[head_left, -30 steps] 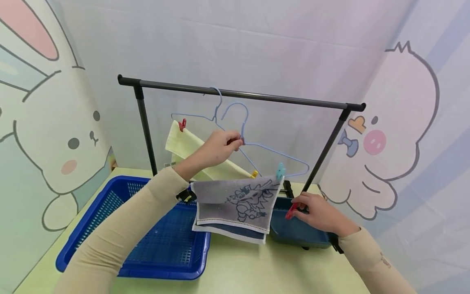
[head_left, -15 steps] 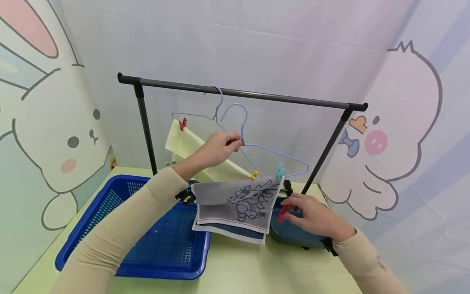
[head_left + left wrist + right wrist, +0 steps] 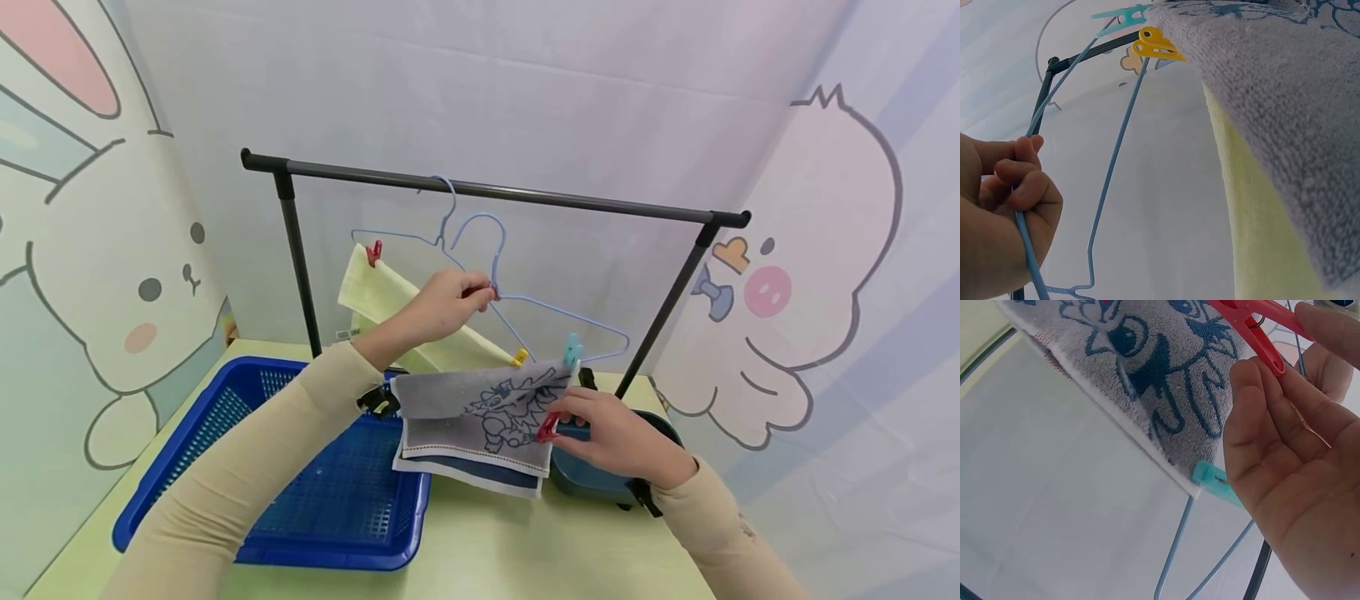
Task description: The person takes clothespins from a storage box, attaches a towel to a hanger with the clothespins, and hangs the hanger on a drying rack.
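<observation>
My left hand (image 3: 457, 302) grips a blue wire hanger (image 3: 566, 312) just below its hook. From that hanger hangs a grey towel (image 3: 450, 417) with a dark blue drawing, fixed at its right corner by a teal clothespin (image 3: 573, 350). In front of the towel's right side, my right hand (image 3: 618, 433) pinches a red clothespin (image 3: 548, 427). The right wrist view shows this clothespin (image 3: 1254, 325) between thumb and fingers, near the cloth. Behind, a second hanger (image 3: 442, 229) hooked on the rack carries a yellow towel (image 3: 382, 304), held by a red clothespin (image 3: 373, 253) and a yellow clothespin (image 3: 519, 357).
A black rack bar (image 3: 585, 200) spans the back. At the left on the table (image 3: 480, 558) sits a blue perforated basket (image 3: 337, 558). To the right, a dark teal bin (image 3: 592, 487) stands partly behind the right hand.
My right hand has moved left with the red clothespin, from over the teal bin to the front of the grey towel. The left hand and its hanger stay nearly still.
</observation>
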Available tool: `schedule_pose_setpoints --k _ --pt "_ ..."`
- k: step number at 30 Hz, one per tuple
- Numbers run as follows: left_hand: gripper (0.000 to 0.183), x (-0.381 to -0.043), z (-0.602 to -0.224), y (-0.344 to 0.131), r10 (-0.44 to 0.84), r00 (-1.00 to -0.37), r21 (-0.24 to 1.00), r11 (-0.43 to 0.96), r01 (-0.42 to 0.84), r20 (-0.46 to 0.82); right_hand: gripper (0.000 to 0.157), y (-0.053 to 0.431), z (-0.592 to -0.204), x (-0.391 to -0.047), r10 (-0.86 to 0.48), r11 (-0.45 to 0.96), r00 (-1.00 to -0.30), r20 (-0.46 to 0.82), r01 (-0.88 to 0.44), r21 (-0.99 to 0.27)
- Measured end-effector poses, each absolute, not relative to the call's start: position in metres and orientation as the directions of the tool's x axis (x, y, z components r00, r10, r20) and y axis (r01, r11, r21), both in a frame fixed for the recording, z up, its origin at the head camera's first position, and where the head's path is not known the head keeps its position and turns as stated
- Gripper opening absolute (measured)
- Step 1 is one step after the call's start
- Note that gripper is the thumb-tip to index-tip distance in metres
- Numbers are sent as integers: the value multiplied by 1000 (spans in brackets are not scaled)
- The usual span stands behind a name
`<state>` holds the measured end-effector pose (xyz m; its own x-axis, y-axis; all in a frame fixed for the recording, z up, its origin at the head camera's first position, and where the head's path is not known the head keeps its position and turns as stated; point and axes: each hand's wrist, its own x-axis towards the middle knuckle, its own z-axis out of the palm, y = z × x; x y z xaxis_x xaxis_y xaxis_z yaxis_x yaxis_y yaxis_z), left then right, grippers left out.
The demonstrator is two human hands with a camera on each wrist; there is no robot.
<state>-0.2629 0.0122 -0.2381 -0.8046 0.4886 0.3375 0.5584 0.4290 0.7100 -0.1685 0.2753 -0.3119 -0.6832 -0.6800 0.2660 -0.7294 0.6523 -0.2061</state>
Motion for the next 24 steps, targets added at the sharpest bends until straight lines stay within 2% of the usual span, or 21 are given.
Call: schedule_pose_setpoints --k 16,24 --pt "20 -259 -236 13 498 -821 735 438 517 281 31 253 -317 -175 -716 580 -619 322 -785 -218" --pt "21 -257 -234 13 498 -814 729 431 532 299 35 244 -319 -181 -747 482 -536 394 -844 -235"
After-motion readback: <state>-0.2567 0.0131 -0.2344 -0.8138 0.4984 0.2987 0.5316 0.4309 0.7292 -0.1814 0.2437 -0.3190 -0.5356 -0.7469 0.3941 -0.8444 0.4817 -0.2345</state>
